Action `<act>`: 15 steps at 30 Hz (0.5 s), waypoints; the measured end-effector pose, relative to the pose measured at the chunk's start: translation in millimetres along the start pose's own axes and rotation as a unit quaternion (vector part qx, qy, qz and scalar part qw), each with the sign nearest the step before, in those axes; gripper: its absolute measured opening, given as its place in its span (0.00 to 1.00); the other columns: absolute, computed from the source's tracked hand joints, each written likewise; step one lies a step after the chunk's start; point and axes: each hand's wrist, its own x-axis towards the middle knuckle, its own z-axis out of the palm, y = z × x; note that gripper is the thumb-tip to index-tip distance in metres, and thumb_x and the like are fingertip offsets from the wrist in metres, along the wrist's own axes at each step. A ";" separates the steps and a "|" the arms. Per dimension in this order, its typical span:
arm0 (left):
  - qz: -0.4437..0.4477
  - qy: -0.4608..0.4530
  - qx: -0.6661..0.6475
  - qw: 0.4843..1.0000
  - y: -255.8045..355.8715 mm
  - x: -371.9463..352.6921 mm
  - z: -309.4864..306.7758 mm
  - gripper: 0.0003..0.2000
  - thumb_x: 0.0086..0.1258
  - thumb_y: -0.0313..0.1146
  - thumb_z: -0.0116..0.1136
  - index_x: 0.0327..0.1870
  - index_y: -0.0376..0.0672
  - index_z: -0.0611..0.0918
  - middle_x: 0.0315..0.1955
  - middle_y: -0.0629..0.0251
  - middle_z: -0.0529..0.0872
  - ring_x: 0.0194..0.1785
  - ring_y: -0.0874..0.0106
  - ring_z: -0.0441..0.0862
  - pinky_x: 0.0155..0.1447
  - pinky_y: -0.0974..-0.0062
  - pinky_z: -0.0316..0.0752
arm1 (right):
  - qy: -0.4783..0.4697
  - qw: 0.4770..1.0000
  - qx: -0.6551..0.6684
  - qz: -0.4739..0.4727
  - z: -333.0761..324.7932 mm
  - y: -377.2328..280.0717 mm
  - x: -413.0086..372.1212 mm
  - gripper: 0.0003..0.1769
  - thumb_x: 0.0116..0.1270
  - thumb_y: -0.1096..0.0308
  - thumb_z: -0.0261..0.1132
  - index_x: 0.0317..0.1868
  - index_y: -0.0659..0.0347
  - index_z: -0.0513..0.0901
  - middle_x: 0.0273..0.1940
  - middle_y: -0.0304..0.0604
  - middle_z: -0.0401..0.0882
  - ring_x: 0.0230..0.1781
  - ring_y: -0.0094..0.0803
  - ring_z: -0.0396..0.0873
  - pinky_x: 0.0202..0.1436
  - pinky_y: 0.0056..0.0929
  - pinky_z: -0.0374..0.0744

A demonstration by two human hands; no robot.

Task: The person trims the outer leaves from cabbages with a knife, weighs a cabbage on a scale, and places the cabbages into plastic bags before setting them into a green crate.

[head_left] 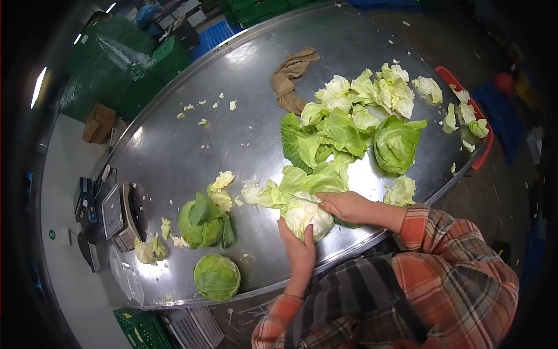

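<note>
Steel counter (232,104) here, and near its edge sits the pale cabbage (311,220), left hand (299,247) spread against its side, right hand (343,205) closing its grip on a knife (306,199) at the top, loose leaves (340,131) beyond.

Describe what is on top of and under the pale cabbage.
Over the pale cabbage is a knife blade in the right hand; the left hand holds its side. Whatever lies beneath is covered.
</note>
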 end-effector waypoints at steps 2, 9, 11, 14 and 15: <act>-0.002 0.002 -0.001 1.000 1.2 1.6 -1.4 0.37 0.69 0.39 0.57 0.69 0.25 0.52 0.65 0.35 0.58 0.69 0.46 0.58 0.72 0.59 0.53 | 0.007 1.000 -0.016 -0.012 2.3 3.8 0.8 0.27 0.75 0.52 0.45 0.62 0.64 0.70 0.47 0.63 0.79 0.44 0.58 0.79 0.49 0.46 0.76; 0.022 -0.006 -0.008 1.000 -0.4 14.9 -4.6 0.36 0.65 0.38 0.60 0.66 0.25 0.57 0.62 0.34 0.62 0.65 0.42 0.61 0.70 0.55 0.54 | -0.010 1.000 -0.010 -0.002 0.9 6.0 10.7 0.23 0.75 0.53 0.47 0.57 0.62 0.71 0.38 0.62 0.79 0.37 0.59 0.79 0.42 0.50 0.76; 0.031 -0.016 0.010 0.999 -2.2 14.2 -5.9 0.36 0.65 0.38 0.61 0.66 0.26 0.57 0.62 0.35 0.63 0.65 0.42 0.61 0.69 0.54 0.54 | -0.023 1.000 -0.007 -0.003 4.2 10.6 20.9 0.21 0.75 0.53 0.47 0.54 0.62 0.72 0.34 0.61 0.79 0.35 0.59 0.78 0.41 0.51 0.75; 0.040 -0.016 0.030 0.999 -2.5 15.7 -5.7 0.36 0.65 0.38 0.61 0.66 0.26 0.57 0.62 0.35 0.63 0.65 0.43 0.61 0.69 0.55 0.54 | 0.006 0.999 0.047 0.015 12.1 19.2 30.5 0.20 0.74 0.53 0.48 0.50 0.63 0.72 0.34 0.62 0.77 0.36 0.58 0.77 0.40 0.51 0.73; 0.039 -0.011 0.026 0.999 -2.0 17.1 -4.2 0.36 0.64 0.37 0.61 0.66 0.26 0.57 0.62 0.35 0.62 0.65 0.43 0.61 0.70 0.56 0.54 | 0.032 0.998 0.053 -0.004 13.8 22.0 32.6 0.20 0.75 0.54 0.48 0.50 0.63 0.72 0.36 0.62 0.77 0.37 0.58 0.78 0.40 0.50 0.74</act>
